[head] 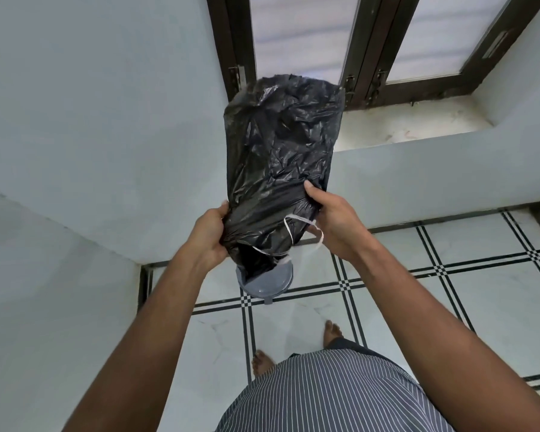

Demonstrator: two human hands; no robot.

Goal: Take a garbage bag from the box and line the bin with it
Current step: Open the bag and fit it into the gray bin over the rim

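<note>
A black garbage bag [281, 151] billows out in the air in front of me, puffed up and crinkled, its closed end pointing away toward the window. My left hand [209, 235] grips the left side of its mouth. My right hand [334, 222] grips the right side. A white drawstring [289, 227] dangles from the opening. Directly below the bag's mouth stands a small round grey bin [262, 286] on the floor, mostly hidden by the bag. The box of bags is not in view.
The bin stands near a corner of pale walls on a white tiled floor [449, 294] with black line borders. A recessed window sill [412, 123] under a dark-framed window lies ahead. My bare feet [332, 333] are behind the bin.
</note>
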